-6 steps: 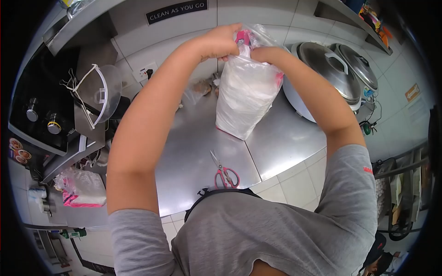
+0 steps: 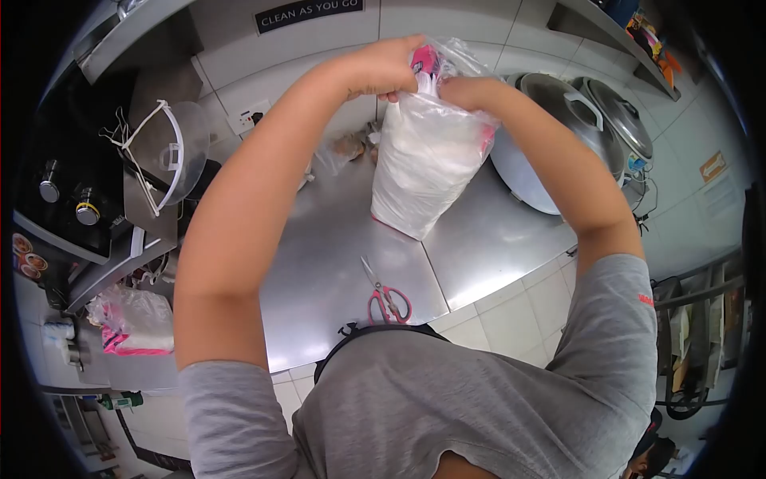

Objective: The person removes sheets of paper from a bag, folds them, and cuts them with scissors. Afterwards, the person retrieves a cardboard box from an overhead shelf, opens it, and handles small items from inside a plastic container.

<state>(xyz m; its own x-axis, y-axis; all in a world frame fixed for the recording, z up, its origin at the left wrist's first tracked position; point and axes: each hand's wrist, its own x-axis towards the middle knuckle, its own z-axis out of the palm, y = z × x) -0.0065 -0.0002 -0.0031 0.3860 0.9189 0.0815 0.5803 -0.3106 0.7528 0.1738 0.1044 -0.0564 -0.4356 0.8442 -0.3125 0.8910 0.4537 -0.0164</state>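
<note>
A bulging plastic bag (image 2: 431,164) with white contents stands on a stainless-steel worktop (image 2: 323,267) in a tiled kitchen.
The bag rests toward the worktop's far edge, near the white-tiled wall (image 2: 451,20) and its "CLEAN AS YOU GO" sign (image 2: 309,14); a large lidded rice cooker (image 2: 531,172) sits to its right, and pink-handled scissors (image 2: 389,303) lie by the near edge. The left hand (image 2: 392,68) curls closed around the left side of the bag's mouth; the right hand (image 2: 464,92) touches the mouth's right side, its fingertips hidden, so how far it closes cannot be told.
</note>
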